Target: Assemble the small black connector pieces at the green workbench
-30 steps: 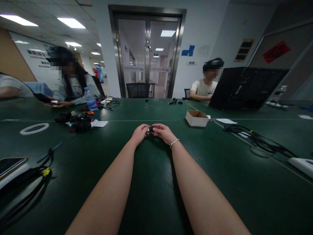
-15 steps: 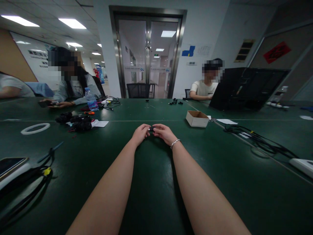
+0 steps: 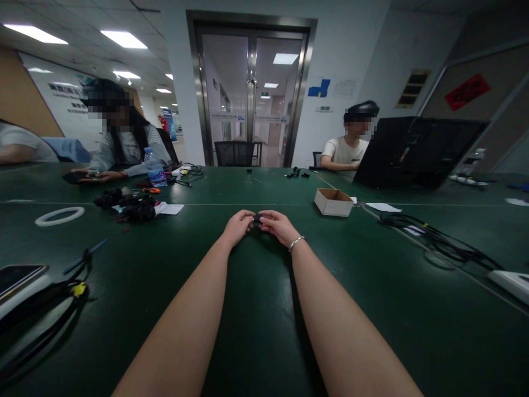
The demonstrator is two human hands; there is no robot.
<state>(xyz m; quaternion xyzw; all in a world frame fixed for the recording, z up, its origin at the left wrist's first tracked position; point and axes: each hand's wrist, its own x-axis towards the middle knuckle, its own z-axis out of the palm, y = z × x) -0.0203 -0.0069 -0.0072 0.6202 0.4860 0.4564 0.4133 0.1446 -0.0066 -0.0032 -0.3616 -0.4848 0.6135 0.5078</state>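
Note:
Both my arms reach forward over the dark green table. Between my fingertips is a small black piece, too small and too covered to name by kind. My left hand pinches its left end, the fingers closed and curled. From the other side my right hand grips it between thumb and fingers; a silver bangle circles that wrist. The fingers hide much of the piece.
An open cardboard box stands right of my hands. Black parts, a bottle and a white ring lie left. Cables run along the right, near a monitor. Co-workers sit across the table.
My hands keep almost the same place and grip on the small black piece. The view has shifted very slightly.

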